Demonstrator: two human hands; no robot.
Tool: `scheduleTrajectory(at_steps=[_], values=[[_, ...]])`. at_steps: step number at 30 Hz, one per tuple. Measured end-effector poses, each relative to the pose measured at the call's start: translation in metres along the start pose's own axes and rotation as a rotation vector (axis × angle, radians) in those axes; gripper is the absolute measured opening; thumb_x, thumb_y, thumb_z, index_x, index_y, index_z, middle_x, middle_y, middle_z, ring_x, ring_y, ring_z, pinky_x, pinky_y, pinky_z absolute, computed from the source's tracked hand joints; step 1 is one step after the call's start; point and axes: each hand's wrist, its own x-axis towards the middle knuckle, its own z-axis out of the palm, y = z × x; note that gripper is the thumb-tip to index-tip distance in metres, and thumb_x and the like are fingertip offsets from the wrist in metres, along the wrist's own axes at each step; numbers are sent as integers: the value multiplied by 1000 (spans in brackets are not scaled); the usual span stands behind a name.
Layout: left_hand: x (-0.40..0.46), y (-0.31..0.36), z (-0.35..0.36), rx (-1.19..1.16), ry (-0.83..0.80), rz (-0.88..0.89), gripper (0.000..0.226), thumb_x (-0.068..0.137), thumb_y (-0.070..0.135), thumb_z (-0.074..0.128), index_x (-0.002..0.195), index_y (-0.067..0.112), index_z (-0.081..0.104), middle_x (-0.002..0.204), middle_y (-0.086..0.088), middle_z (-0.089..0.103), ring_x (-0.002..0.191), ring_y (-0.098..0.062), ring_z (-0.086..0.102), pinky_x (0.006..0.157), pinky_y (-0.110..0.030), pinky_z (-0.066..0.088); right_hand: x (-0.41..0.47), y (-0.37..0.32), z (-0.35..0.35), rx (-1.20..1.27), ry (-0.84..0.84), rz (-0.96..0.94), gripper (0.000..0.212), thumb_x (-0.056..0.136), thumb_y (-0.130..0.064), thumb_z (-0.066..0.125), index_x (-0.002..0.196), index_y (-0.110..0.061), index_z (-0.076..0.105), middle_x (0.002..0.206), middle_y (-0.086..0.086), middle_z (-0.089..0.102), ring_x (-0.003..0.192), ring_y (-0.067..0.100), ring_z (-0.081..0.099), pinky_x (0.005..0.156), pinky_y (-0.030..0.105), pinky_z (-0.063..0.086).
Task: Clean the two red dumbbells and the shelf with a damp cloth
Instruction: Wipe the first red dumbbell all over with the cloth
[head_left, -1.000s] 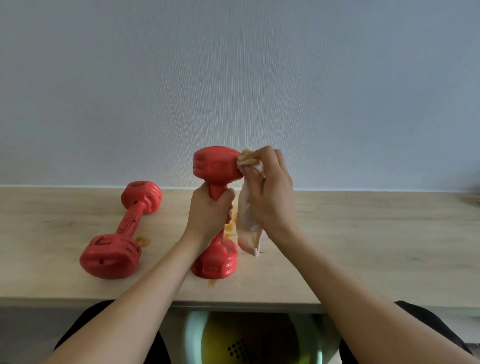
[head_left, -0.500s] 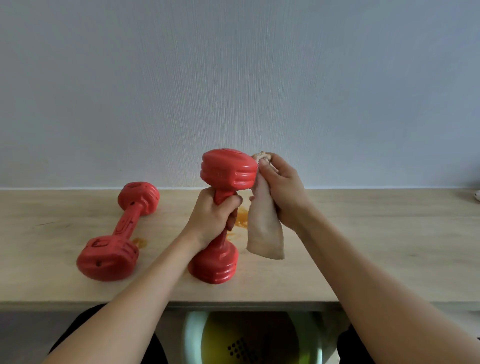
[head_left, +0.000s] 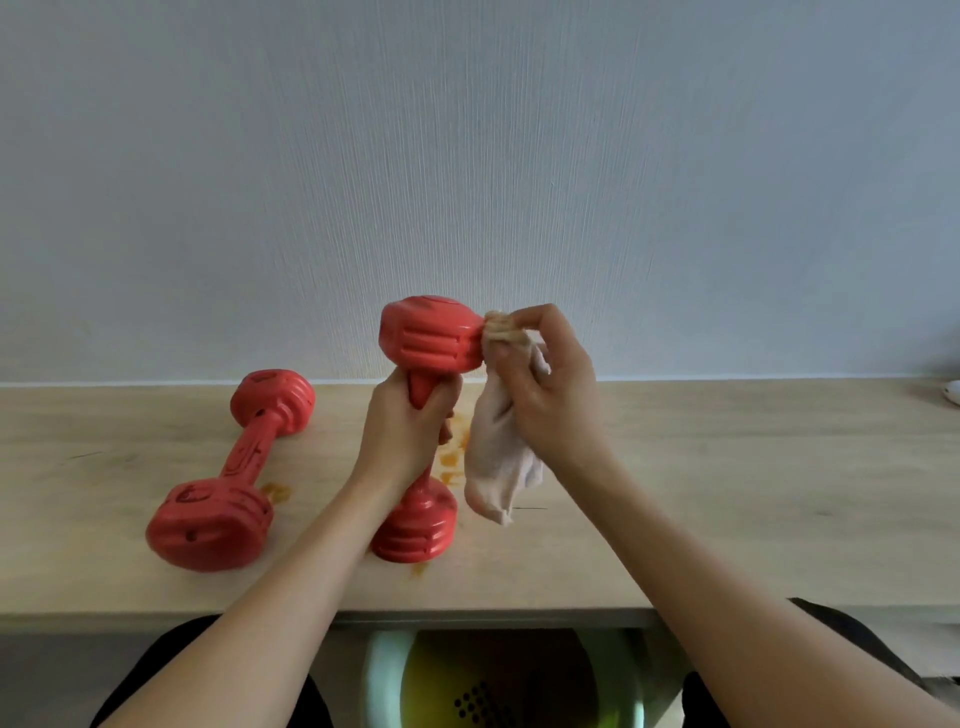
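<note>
One red dumbbell (head_left: 431, 335) stands upright on the wooden shelf (head_left: 727, 493), its lower head resting on the surface. My left hand (head_left: 402, 428) grips its handle. My right hand (head_left: 545, 384) pinches a pale cloth (head_left: 501, 457) and presses its bunched top against the right side of the dumbbell's upper head; the rest of the cloth hangs down. A second red dumbbell (head_left: 234, 473) lies flat on the shelf to the left, untouched. Orange stains (head_left: 449, 460) mark the shelf between the upright dumbbell and the cloth.
A light wall rises directly behind the shelf. Below the shelf's front edge sits a pale green basin (head_left: 498, 680) holding yellowish liquid. Another small orange stain (head_left: 275, 491) lies beside the flat dumbbell. A white object (head_left: 953, 392) peeks in at the far right.
My right hand with the cloth shifted up along the right side of the upper head. The upright dumbbell turned slightly in my left hand. The flat dumbbell stayed put.
</note>
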Motion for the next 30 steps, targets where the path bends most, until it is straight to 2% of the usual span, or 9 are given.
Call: scheduleTrajectory(at_steps=[3,7,10,13,16,20,23,26,30], values=[[1,1,0,-10,45,20,24,89,19,56,70,5,53,47,2,53,39,-7,50,46,-18,41,-3,-7,6,-117,-15,-184,22,86,-1,59,84,-22,52,95,-6,50,89,1,54,80,14,42],[-1,0,2,28,28,34,29,80,30,53,63,6,52,41,3,51,37,-6,49,45,-14,39,4,1,3,-119,14,-4,18,88,-3,58,82,-20,53,93,-3,56,84,-4,56,76,7,39],[-1,0,3,40,28,34,28,83,26,55,61,8,52,38,3,51,37,-7,49,46,-14,39,5,2,-1,-155,26,57,12,89,-5,57,85,-16,58,97,0,57,89,6,58,80,18,45],[1,0,3,32,46,45,27,83,27,53,67,5,53,42,3,52,39,-9,50,46,-18,40,-3,-10,7,-311,42,-129,7,87,-8,58,89,-13,62,103,2,53,93,21,56,77,33,48],[0,-1,5,52,68,48,24,87,18,56,66,8,52,42,4,51,39,-10,49,45,-19,39,-5,-20,9,-548,40,-262,9,87,-14,57,93,-12,63,108,7,52,90,26,52,64,34,46],[0,0,5,64,58,58,26,89,16,56,65,9,51,42,4,51,38,-8,48,45,-18,40,4,-12,0,-369,-23,-61,9,89,-16,56,95,-13,63,104,3,49,91,19,53,75,32,46],[-3,0,4,59,49,51,27,87,21,57,65,7,53,42,3,52,38,-7,49,46,-16,41,9,-5,-6,-343,6,39,8,89,-12,57,93,-13,64,102,2,51,86,12,52,78,28,44],[-1,2,3,39,54,31,25,90,13,55,67,5,53,44,0,52,39,-8,48,45,-17,40,0,-14,0,-324,3,-95,11,87,-8,56,91,-14,65,104,2,52,93,19,55,79,32,47],[0,4,4,35,83,21,23,88,11,56,66,6,52,45,-2,51,39,-10,47,43,-18,38,-12,-22,13,-453,-10,-253,12,85,-11,54,93,-11,64,107,9,52,86,29,54,70,42,49]])
